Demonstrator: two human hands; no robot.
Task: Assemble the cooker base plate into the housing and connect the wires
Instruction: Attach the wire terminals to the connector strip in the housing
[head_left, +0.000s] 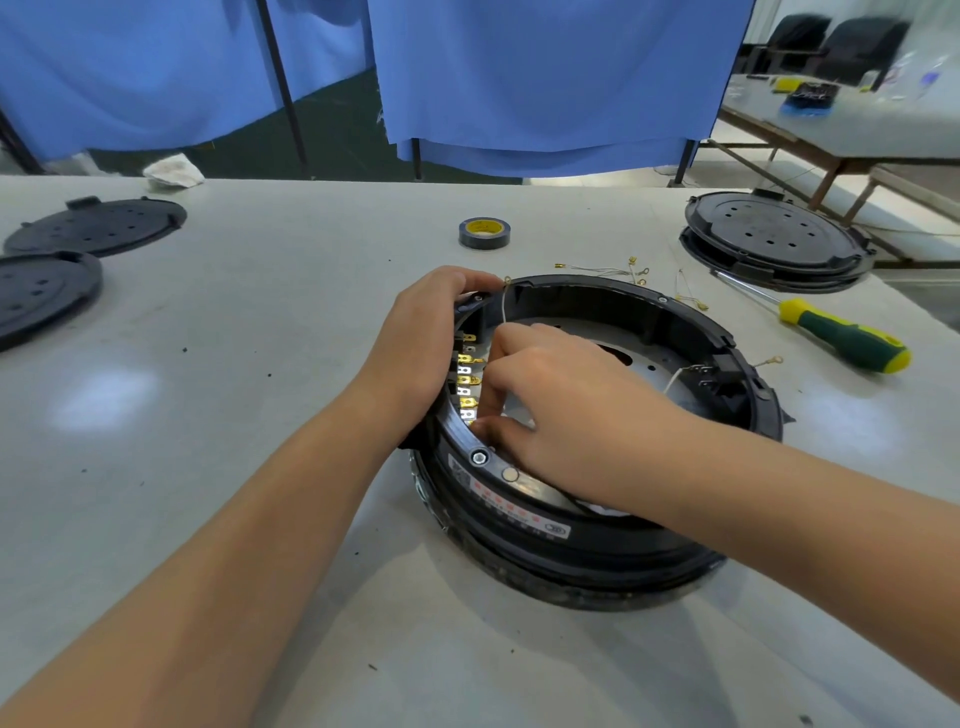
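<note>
Left hand (431, 332) grips housing (597, 540) rim at 10 o'clock, steadying | right hand (561, 410) pinches wire (500, 312) onto terminals (466, 375), I judge.

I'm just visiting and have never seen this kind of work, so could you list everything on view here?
Cooker housing: one, black ring, centre of table.
Base plate: one, silvery, inside the housing.
Terminals: a row, brass, on the housing's left inner wall.
Loose wires: several, pale with brass ends, behind the housing.
Tape roll: one, black, yellow core, far centre.
Screwdriver: one, green and yellow handle, right.
Round covers: two, black, far left.
Stacked covers: black, far right.
Rag: one, white, far left edge.
Curtains: blue, behind the table.
Left hand: grips the housing rim.
Right hand: pinches a thin wire by the terminals.
</note>
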